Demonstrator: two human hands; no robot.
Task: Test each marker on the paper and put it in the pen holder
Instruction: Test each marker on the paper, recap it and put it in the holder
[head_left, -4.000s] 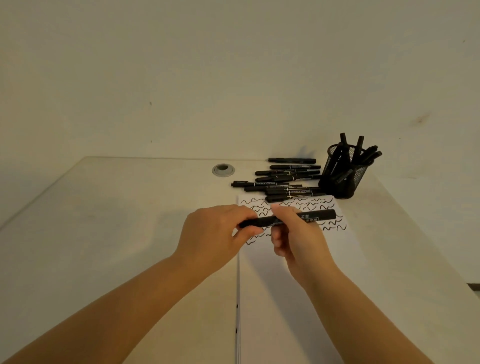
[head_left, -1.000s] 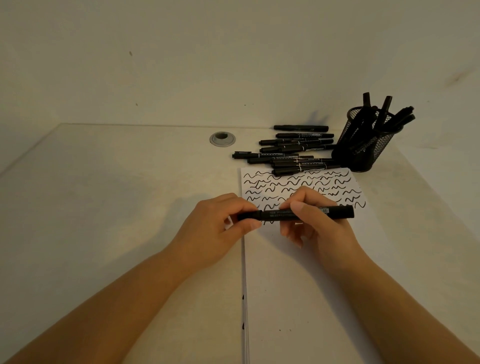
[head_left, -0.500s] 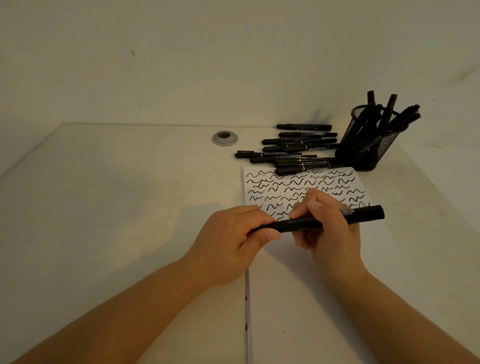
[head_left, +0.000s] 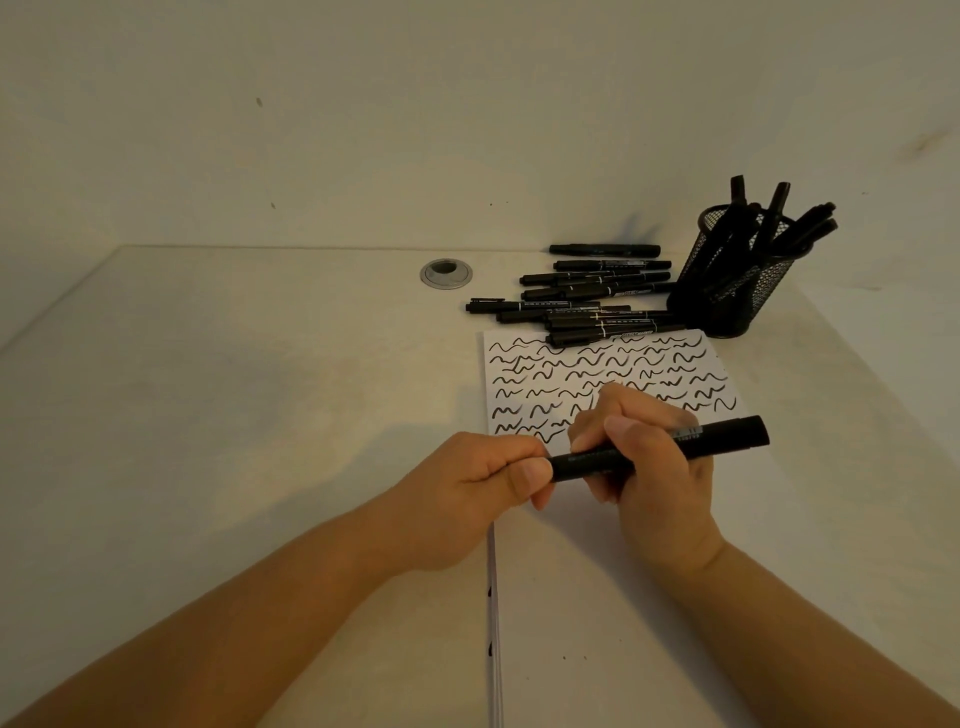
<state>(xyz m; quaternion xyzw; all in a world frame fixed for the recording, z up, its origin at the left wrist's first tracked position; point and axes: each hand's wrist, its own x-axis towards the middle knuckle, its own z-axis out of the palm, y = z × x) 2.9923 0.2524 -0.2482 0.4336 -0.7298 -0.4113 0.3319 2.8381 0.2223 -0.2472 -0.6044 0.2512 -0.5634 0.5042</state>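
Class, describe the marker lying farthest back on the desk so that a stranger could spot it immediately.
Start at the black mesh pen holder at the desk's back right. Left of it lies a cluster of loose markers. The farthest-back marker lies alone nearest the wall, apart from the others.

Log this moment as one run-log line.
left hand: pinches marker end | right hand: grips marker barrel | marker: level above paper | pen holder: partly filled | loose markers: on table

Dim, warm yellowish light; soft shadows fall leftward (wide-angle bending at the edges), focus fairly sharp.
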